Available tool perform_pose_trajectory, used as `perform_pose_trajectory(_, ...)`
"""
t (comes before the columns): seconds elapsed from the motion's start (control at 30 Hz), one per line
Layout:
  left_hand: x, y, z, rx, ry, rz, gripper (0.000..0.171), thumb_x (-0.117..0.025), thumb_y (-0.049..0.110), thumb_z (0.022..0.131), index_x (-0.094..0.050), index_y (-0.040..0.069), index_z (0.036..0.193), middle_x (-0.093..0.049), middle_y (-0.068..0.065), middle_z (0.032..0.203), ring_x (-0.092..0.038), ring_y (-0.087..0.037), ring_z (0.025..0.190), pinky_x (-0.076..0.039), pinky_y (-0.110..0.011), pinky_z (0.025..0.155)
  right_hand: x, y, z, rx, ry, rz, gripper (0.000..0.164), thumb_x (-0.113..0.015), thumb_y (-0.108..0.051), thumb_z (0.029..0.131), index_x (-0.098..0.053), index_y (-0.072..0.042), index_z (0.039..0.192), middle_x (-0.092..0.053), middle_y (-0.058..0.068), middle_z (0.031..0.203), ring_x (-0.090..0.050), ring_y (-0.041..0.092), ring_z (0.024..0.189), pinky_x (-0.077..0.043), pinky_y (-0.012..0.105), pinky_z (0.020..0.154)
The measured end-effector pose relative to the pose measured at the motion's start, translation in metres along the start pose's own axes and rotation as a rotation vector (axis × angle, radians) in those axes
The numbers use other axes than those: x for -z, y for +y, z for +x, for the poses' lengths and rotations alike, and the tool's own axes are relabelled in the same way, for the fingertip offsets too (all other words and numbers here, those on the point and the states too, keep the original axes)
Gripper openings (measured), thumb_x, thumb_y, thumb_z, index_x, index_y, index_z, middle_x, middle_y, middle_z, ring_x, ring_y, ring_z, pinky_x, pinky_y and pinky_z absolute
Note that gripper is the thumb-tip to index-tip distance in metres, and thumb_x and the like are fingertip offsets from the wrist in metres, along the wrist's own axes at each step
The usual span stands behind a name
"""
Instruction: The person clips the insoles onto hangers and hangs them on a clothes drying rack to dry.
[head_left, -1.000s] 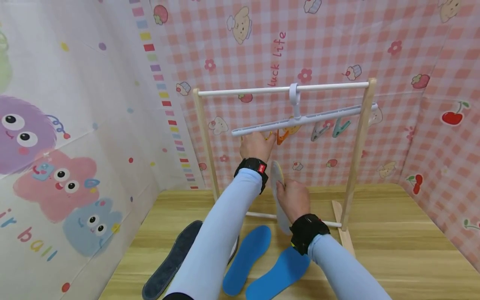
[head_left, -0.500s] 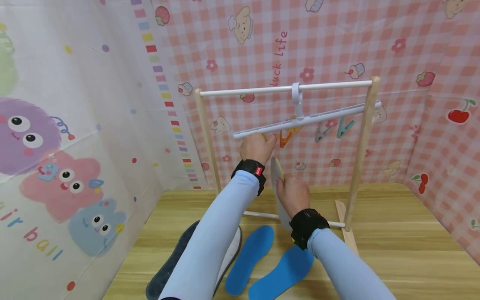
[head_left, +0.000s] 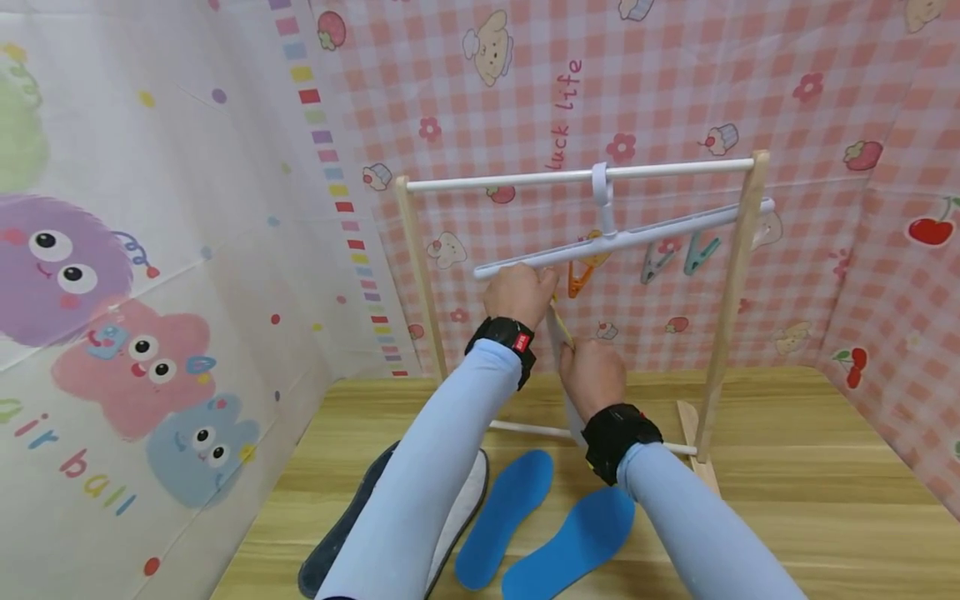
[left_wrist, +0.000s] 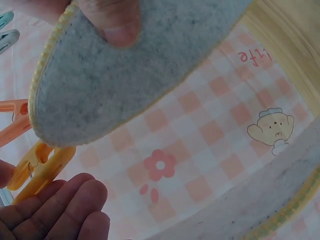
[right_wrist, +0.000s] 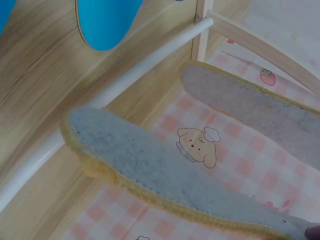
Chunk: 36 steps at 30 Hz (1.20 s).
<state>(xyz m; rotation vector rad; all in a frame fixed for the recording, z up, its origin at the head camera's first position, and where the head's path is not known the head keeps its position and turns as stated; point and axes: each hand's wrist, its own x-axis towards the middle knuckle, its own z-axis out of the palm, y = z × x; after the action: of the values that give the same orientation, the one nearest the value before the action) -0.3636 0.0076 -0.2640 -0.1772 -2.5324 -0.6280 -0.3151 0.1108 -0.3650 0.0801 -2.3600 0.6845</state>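
My left hand [head_left: 519, 296] is under the left end of a white hanger [head_left: 660, 233], pinching a yellow clothespin [left_wrist: 42, 167] between thumb and fingers. My right hand [head_left: 596, 375] grips a grey felt insole [left_wrist: 130, 75] with yellow stitched edging, its thumb flat on the felt in the left wrist view. The insole's rounded tip meets the yellow clothespin's jaws. A second yellow-edged insole [right_wrist: 250, 105] hangs beyond; the left hand and arm hide it in the head view. An orange clothespin [head_left: 573, 279] hangs just right of the left hand.
A wood-and-white rack [head_left: 723, 333] carries the hanger, which tilts down to the left. Grey [head_left: 652, 265] and teal [head_left: 697, 254] clothespins hang farther right. On the table lie two blue insoles [head_left: 506, 521], a dark insole [head_left: 345, 533] and a white, dark-edged one [head_left: 461, 508].
My right hand has lifted the insole slightly, and its tip has come up to the left hand at the clothespin. The left hand stays under the hanger's left end.
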Motion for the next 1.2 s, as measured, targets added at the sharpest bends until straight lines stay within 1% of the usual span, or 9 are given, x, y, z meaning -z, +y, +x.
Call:
perform_pose_trajectory(0.1,0.001,-0.001,0.001,-0.008,0.002,0.005,0.057,-0.055,0.039,0.098,-0.042,0.016,0.048,-0.033,0.004,0.046,-0.038,-0.014,0.042,-0.027,-0.027,0.04,0.0,0.0,0.001,-0.013,0.002,-0.01,0.031,-0.065,-0.016,0.095,-0.066,0.0,0.068,-0.062,0.015,0.06,-0.061,0.033,0.055,-0.045,0.043,0.047)
perform_pose_trajectory(0.2,0.001,-0.002,0.001,-0.014,-0.005,0.01,0.057,-0.054,0.039,0.098,-0.041,0.016,0.047,-0.033,0.005,0.045,-0.037,-0.013,0.041,-0.026,-0.027,0.039,0.001,0.0,0.002,-0.023,-0.013,-0.014,0.03,-0.064,-0.017,0.096,-0.067,0.001,0.071,-0.063,0.015,0.062,-0.061,0.032,0.055,-0.046,0.043,0.047)
perform_pose_trajectory(0.4,0.003,-0.001,0.0,-0.026,-0.002,0.02,0.058,-0.055,0.039,0.099,-0.04,0.016,0.048,-0.032,0.005,0.045,-0.035,-0.011,0.04,-0.025,-0.025,0.038,0.006,-0.004,0.011,-0.036,-0.044,0.019,0.033,-0.061,-0.017,0.098,-0.065,0.0,0.07,-0.057,0.011,0.056,-0.059,0.031,0.052,-0.045,0.042,0.048)
perform_pose_trajectory(0.53,0.004,-0.001,-0.002,-0.023,-0.005,0.004,0.058,-0.055,0.039,0.099,-0.04,0.016,0.048,-0.031,0.005,0.045,-0.032,-0.01,0.04,-0.023,-0.024,0.037,0.008,-0.009,0.015,-0.048,-0.042,0.022,0.029,-0.062,-0.016,0.097,-0.069,0.001,0.075,-0.061,0.014,0.061,-0.062,0.035,0.058,-0.048,0.046,0.052)
perform_pose_trajectory(0.63,0.005,-0.001,-0.002,-0.02,-0.01,0.001,0.058,-0.055,0.039,0.099,-0.04,0.016,0.047,-0.031,0.005,0.045,-0.03,-0.01,0.04,-0.022,-0.024,0.037,0.008,-0.011,0.016,-0.057,-0.046,0.017,0.029,-0.063,-0.017,0.097,-0.07,0.002,0.077,-0.062,0.014,0.062,-0.062,0.035,0.058,-0.048,0.047,0.052)
perform_pose_trajectory(0.77,0.003,-0.001,-0.002,-0.021,-0.014,0.031,0.06,-0.054,0.044,0.098,-0.04,0.017,0.047,-0.031,0.006,0.045,-0.03,-0.01,0.039,-0.022,-0.024,0.037,0.007,-0.009,0.015,-0.058,-0.055,0.02,0.031,-0.063,-0.019,0.097,-0.07,0.002,0.075,-0.06,0.012,0.059,-0.062,0.033,0.056,-0.048,0.046,0.051)
perform_pose_trajectory(0.9,0.001,0.0,-0.003,-0.015,-0.007,0.076,0.062,-0.053,0.052,0.097,-0.041,0.017,0.047,-0.032,0.006,0.045,-0.035,-0.01,0.039,-0.024,-0.025,0.037,0.005,-0.008,0.014,-0.047,-0.057,0.021,0.03,-0.064,-0.019,0.096,-0.07,0.002,0.075,-0.061,0.012,0.061,-0.062,0.034,0.058,-0.049,0.047,0.052)
perform_pose_trajectory(1.03,-0.001,0.001,-0.002,-0.007,0.007,0.084,0.062,-0.054,0.054,0.095,-0.042,0.017,0.048,-0.034,0.006,0.046,-0.039,-0.011,0.04,-0.026,-0.026,0.037,0.004,-0.008,0.013,-0.045,-0.071,0.025,0.03,-0.064,-0.019,0.096,-0.069,0.002,0.075,-0.06,0.012,0.06,-0.062,0.033,0.058,-0.048,0.046,0.052)
perform_pose_trajectory(1.2,-0.002,0.001,-0.001,0.011,0.011,0.107,0.063,-0.053,0.058,0.095,-0.042,0.017,0.048,-0.036,0.005,0.047,-0.04,-0.011,0.041,-0.027,-0.026,0.037,0.004,-0.008,0.011,-0.036,-0.09,0.047,0.036,-0.064,-0.018,0.096,-0.06,-0.004,0.064,-0.054,0.009,0.054,-0.058,0.03,0.053,-0.045,0.043,0.048)
